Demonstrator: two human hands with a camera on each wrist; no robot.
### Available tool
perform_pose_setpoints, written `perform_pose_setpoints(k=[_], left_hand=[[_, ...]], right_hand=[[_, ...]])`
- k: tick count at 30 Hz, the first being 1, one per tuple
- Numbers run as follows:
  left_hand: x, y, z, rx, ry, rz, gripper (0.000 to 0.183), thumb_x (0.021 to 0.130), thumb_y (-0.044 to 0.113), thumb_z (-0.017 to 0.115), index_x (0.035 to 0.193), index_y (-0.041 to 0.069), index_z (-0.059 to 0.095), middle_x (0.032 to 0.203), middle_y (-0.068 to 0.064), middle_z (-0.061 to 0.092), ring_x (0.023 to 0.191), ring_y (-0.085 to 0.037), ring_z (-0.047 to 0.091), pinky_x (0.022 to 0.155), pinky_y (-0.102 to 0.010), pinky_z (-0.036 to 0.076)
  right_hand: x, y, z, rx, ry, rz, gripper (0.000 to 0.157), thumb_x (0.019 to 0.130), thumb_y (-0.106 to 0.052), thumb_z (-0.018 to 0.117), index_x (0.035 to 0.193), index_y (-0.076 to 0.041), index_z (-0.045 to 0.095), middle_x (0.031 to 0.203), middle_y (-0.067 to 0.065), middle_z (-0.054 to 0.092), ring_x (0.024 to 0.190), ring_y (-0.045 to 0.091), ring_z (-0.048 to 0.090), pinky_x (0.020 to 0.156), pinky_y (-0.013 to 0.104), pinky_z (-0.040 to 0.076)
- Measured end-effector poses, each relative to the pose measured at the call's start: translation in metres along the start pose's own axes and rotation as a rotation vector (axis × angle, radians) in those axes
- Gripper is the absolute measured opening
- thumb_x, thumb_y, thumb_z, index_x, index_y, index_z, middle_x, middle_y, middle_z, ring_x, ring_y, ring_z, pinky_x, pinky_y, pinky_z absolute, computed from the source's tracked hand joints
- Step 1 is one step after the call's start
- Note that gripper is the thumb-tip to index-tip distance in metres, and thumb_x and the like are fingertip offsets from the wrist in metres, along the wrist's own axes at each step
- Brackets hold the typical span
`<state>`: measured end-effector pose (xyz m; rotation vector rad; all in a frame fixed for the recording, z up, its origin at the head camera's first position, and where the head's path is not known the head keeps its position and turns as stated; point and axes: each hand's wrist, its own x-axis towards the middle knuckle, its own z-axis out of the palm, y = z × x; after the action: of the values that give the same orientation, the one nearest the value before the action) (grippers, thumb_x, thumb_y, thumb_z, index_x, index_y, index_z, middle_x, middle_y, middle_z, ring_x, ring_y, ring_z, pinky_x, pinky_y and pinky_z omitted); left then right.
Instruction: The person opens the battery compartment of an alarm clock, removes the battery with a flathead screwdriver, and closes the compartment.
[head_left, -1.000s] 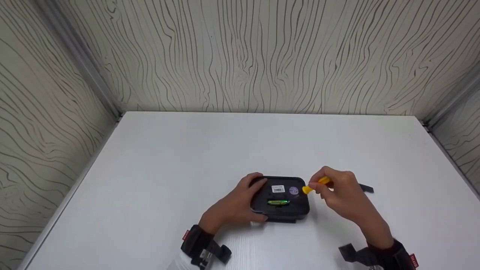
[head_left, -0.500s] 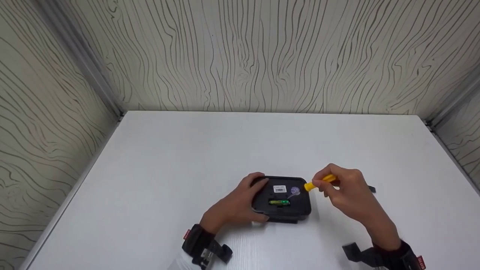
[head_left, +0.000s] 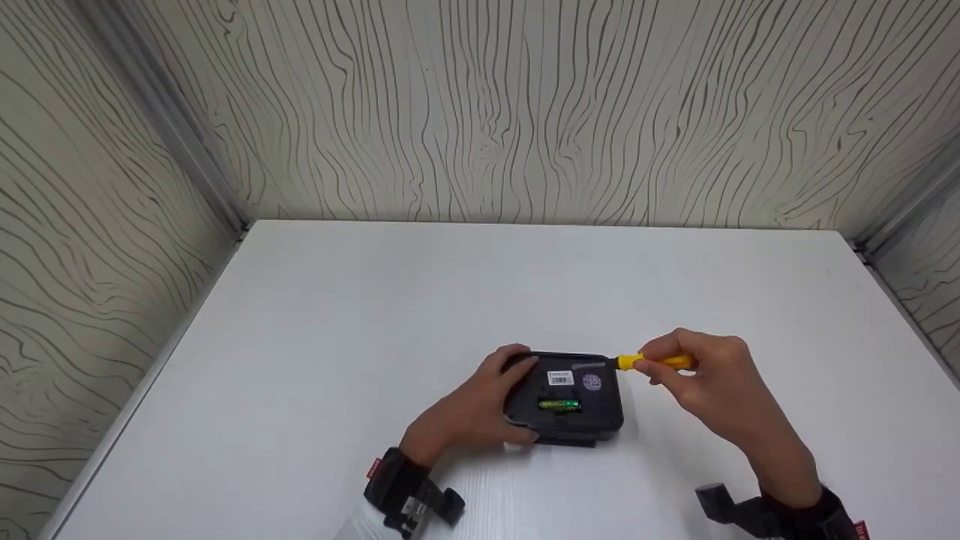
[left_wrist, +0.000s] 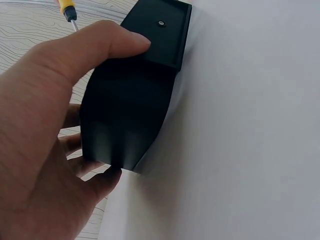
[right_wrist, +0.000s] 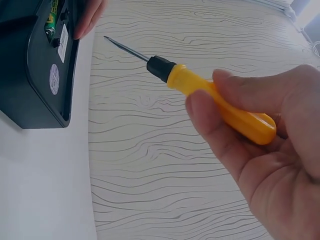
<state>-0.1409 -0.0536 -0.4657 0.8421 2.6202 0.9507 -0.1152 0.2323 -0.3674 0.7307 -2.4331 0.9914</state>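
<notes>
My left hand (head_left: 480,405) grips the left end of a black box-shaped device (head_left: 598,414), thumb along the near side and fingers over the far edge. The device's upward face has an uncovered slot with a green battery (head_left: 559,406), a white barcode label (head_left: 559,378) and a round purple sticker (head_left: 592,382). To its right, my right hand (head_left: 724,386) pinches a yellow-handled screwdriver (right_wrist: 200,90) between thumb and fingers. The screwdriver's shank points left and overlaps the device's far right corner in the head view; in the right wrist view its tip is apart from the device.
The device rests on a white table (head_left: 360,315). Wood-patterned panels (head_left: 480,112) stand behind the table and at both sides. Each wrist wears a black camera strap (head_left: 397,484). In the left wrist view a small screw (left_wrist: 161,23) shows on the device's side.
My right hand has moved right and the screwdriver has swung nearly level, its shank now over the far right corner. The left hand and device stay put. A dark strip on the table is now hidden.
</notes>
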Motion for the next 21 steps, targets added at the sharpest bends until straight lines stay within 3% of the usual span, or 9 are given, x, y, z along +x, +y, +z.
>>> perform_pose_setpoints(k=[12, 16, 21], left_hand=[[-0.001, 0.000, 0.000, -0.009, 0.001, -0.004, 0.094, 0.074, 0.039, 0.077, 0.153, 0.024, 0.029, 0.157, 0.007, 0.018, 0.139, -0.014, 0.032, 0.107, -0.032, 0.041], [-0.001, 0.000, -0.001, -0.006, 0.004, 0.004, 0.093, 0.075, 0.038, 0.076, 0.154, 0.023, 0.029, 0.157, 0.007, 0.019, 0.138, -0.013, 0.033, 0.106, -0.030, 0.041], [0.000, 0.001, -0.001, -0.009, 0.005, 0.001, 0.094, 0.074, 0.038, 0.077, 0.153, 0.022, 0.029, 0.157, 0.006, 0.019, 0.139, -0.013, 0.032, 0.107, -0.030, 0.041]], right_hand=[[-0.001, -0.006, -0.009, -0.138, -0.006, 0.037, 0.030, 0.069, 0.012, 0.078, 0.082, -0.004, 0.058, 0.080, 0.000, 0.073, 0.068, 0.002, 0.067, 0.081, -0.003, 0.040], [-0.001, -0.007, -0.012, -0.185, -0.027, 0.035, 0.026, 0.074, 0.011, 0.075, 0.094, -0.001, 0.063, 0.081, -0.001, 0.069, 0.065, 0.001, 0.061, 0.069, -0.001, 0.043], [-0.002, -0.005, -0.013, -0.275, -0.003, 0.008, 0.033, 0.080, 0.008, 0.071, 0.112, 0.005, 0.068, 0.087, 0.005, 0.064, 0.063, 0.002, 0.048, 0.053, 0.011, 0.040]])
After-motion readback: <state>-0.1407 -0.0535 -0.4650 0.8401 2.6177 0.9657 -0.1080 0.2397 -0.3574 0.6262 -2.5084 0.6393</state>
